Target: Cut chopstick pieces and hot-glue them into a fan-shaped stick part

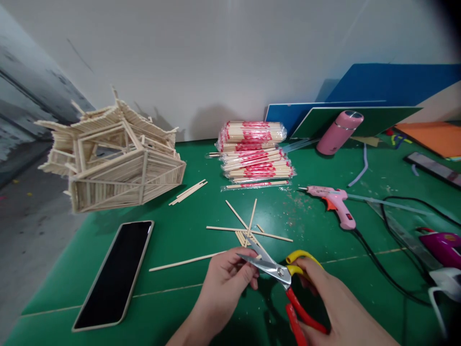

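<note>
My left hand (pixel 230 271) is closed around a thin wooden chopstick (pixel 187 261), which sticks out to the left over the green table. Its other end shows by my fingertips, at the scissor blades. In my right hand (pixel 336 298) are scissors (pixel 281 273) with yellow and red handles, their blades parted and pointing left beside my left fingers. Just beyond the blades, several loose chopsticks (pixel 266 235) lie crossed over each other, with some short cut pieces (pixel 240 237) among them.
A house-like stick model (pixel 144 178) stands at left, near a few sticks (pixel 189 192) and a phone (pixel 113 276). Wrapped chopsticks (pixel 257 161) are piled at the back. To the right are a pink glue gun (pixel 333 199) with its cord, a pink bottle (pixel 340 132) and boards (pixel 309 120).
</note>
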`<state>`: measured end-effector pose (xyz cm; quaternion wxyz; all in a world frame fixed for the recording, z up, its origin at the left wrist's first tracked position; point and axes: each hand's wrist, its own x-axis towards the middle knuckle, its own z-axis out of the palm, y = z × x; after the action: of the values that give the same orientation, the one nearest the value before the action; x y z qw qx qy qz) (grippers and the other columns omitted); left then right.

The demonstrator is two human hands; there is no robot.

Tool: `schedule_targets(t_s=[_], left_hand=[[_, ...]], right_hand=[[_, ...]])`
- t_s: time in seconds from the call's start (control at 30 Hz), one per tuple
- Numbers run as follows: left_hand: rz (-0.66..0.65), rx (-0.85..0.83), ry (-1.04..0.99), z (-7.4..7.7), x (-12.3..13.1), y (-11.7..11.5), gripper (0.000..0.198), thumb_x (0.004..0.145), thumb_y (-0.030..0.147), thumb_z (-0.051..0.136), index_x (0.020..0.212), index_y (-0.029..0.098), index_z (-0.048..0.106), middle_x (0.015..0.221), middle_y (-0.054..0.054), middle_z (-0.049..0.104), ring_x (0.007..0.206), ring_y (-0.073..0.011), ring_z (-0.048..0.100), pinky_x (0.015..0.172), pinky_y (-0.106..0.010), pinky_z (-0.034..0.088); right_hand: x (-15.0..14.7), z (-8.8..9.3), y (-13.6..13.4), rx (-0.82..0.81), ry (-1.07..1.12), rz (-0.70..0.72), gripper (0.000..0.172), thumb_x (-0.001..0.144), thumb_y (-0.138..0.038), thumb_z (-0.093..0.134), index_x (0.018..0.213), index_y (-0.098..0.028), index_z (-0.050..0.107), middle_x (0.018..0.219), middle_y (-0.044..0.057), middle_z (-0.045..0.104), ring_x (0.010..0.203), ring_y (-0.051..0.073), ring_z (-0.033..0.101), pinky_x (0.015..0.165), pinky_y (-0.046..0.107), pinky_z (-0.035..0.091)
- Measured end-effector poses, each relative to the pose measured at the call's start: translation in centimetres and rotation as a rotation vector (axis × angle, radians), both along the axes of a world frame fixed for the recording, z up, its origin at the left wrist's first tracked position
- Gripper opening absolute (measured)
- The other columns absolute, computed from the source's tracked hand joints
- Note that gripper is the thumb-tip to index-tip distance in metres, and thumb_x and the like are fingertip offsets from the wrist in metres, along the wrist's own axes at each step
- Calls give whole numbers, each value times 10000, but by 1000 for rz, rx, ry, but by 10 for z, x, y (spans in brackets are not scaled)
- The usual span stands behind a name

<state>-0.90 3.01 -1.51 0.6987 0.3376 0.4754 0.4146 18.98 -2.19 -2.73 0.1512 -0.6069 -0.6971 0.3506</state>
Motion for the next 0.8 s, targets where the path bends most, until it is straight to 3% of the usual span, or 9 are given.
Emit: schedule_targets(t_s=[0.17, 0.3, 0.5, 0.67, 0.8], left_hand=[[-3, 13, 5, 0, 1, -1, 198, 609, 288, 693, 708, 134, 617, 504, 6, 574, 446, -103, 521, 455, -209, 382], [-5, -52, -105, -2, 2, 0, 186, 670, 296, 647, 729, 129, 588, 520, -1, 589, 423, -100, 520, 436, -205, 385], [39, -187, -343, 1, 2, 5, 120, 781, 249, 520, 778, 129, 525, 609, -45, 642, 449, -115, 568, 468, -198, 393], [92, -251, -391, 3, 1, 5, 129, 739, 234, 580, 734, 143, 489, 737, -84, 665, 614, -170, 626, 603, -259, 436], [168, -250, -441, -1, 6, 3, 130, 687, 194, 637, 672, 134, 522, 675, -11, 604, 610, -103, 558, 600, -226, 419]], right_hand=[[1, 2, 1, -33, 11, 23, 614, 632, -292, 612, 1184, -221, 355, 1069, 123, 551, 951, 255, 569, 776, 390, 492], [2, 4, 2, -63, 77, 31, 616, 651, -269, 603, 1200, -222, 329, 1084, 102, 550, 986, 235, 550, 799, 351, 484], [-7, 17, 7, -81, 340, -121, 410, 644, -196, 535, 1046, -219, 457, 806, 20, 606, 667, 157, 601, 606, 234, 517], [-11, 19, 7, -106, 411, -215, 419, 613, -208, 543, 1028, -214, 482, 742, 1, 582, 627, 147, 569, 595, 229, 501], [-15, 21, 9, -118, 411, -219, 405, 601, -203, 552, 1001, -208, 491, 756, 4, 565, 663, 150, 546, 628, 231, 474]])
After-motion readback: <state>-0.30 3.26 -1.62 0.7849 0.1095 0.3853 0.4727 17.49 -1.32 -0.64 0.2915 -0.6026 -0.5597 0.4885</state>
